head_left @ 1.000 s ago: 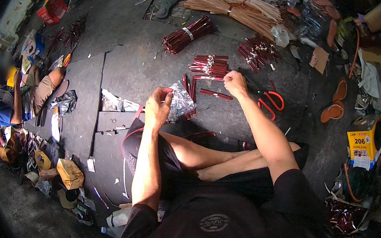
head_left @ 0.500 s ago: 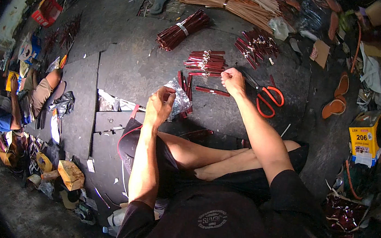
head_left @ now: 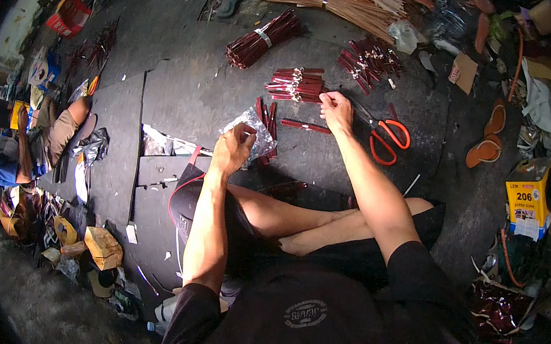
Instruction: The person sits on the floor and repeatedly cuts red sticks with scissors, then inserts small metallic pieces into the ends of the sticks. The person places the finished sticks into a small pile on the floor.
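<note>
My left hand point(head_left: 232, 149) is closed, thumb and fingertips pinched, over a crumpled clear plastic bag point(head_left: 263, 137). A small pale bit shows at its fingertips, too small to name. My right hand point(head_left: 337, 113) is closed too, its fingertips at the right end of a stacked row of short dark red strips point(head_left: 295, 84) with shiny metal bits along the middle. What it pinches, if anything, is hidden. Just below that row lies a single dark red strip point(head_left: 305, 126). More loose strips point(head_left: 272, 121) stick out from beside the bag. Orange-handled scissors point(head_left: 386, 142) rest right of my right hand.
Farther off are a tied bundle of dark red strips point(head_left: 262, 38), a heap of strips point(head_left: 369, 64) and a tan bundle point(head_left: 334, 0). Sandals point(head_left: 487, 140) and a yellow box point(head_left: 526, 198) stand at right. Another person point(head_left: 5, 160) sits at the far left.
The lowest strip, slightly apart from the stacked row before, now lies against it. My right hand has shifted slightly up and left along with it. My left hand stays over the bag.
</note>
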A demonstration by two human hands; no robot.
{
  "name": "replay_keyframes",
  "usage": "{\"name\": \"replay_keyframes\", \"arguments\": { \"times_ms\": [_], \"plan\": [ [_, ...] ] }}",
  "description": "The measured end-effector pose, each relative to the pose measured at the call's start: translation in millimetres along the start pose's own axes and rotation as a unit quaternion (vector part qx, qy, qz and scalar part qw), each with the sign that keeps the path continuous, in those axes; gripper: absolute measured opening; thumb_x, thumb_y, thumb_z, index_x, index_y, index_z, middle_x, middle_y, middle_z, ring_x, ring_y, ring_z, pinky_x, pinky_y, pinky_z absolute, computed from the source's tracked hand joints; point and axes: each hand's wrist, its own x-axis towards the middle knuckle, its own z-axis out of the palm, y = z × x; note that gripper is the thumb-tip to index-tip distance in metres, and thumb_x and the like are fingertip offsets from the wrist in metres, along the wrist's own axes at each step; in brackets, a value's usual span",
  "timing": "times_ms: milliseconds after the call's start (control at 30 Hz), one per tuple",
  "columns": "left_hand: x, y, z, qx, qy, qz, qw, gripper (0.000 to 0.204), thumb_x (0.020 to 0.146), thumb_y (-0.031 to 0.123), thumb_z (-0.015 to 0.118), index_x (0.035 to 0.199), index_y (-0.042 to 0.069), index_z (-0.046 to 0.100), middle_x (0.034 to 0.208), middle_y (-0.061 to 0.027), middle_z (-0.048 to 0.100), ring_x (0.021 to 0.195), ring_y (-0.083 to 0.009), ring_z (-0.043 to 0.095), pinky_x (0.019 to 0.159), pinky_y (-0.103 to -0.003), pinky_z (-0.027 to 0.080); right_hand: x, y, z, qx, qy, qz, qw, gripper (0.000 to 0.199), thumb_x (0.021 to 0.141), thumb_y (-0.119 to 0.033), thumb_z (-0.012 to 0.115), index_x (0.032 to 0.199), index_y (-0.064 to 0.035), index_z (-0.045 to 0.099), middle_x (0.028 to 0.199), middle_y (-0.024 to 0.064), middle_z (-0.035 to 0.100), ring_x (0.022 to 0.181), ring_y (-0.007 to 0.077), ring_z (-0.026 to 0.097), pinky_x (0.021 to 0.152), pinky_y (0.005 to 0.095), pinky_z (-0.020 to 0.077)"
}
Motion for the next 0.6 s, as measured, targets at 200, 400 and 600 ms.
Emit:
{"name": "replay_keyframes", "arguments": {
  "times_ms": [200, 400, 600],
  "plan": [
    [4, -3, 3, 0.026, -0.018, -0.007, 0.999, 0.024, 0.088, 0.022, 0.063, 0.104, 0.006, 0.067, 0.091, -0.0194, 0.07, 0.089, -0.0343, 0.068, 0.08, -0.042, 0.052, 1, -4, -5, -0.165, 0.08, -0.122, 0.975, 0.028, 0.091, -0.028, 0.067, 0.098, -0.0009, 0.066, 0.075, 0.0059, 0.067, 0.058, 0.0114, 0.06, 0.053, 0.0297, 0.0495],
    [1, -6, 3, 0.023, -0.036, -0.011, 0.999, 0.025, 0.088, 0.022, 0.063, 0.105, 0.005, 0.067, 0.094, -0.02, 0.07, 0.091, -0.0339, 0.068, 0.082, -0.042, 0.052, -29, -36, -20, -0.282, -0.131, -0.132, 0.941, 0.022, 0.086, -0.026, 0.069, 0.091, -0.0043, 0.069, 0.089, 0.0149, 0.071, 0.086, 0.0303, 0.068, 0.078, 0.0412, 0.0508],
    [0, -12, 3, 0.067, -0.047, -0.01, 0.997, 0.027, 0.089, 0.027, 0.062, 0.108, 0.008, 0.067, 0.1, -0.0213, 0.069, 0.096, -0.0346, 0.067, 0.085, -0.043, 0.051, -50, -37, -18, -0.294, -0.157, -0.183, 0.925, 0.015, 0.083, -0.019, 0.071, 0.087, -0.0047, 0.069, 0.085, 0.0159, 0.07, 0.083, 0.0318, 0.069, 0.076, 0.0414, 0.0516]
  ]
}}
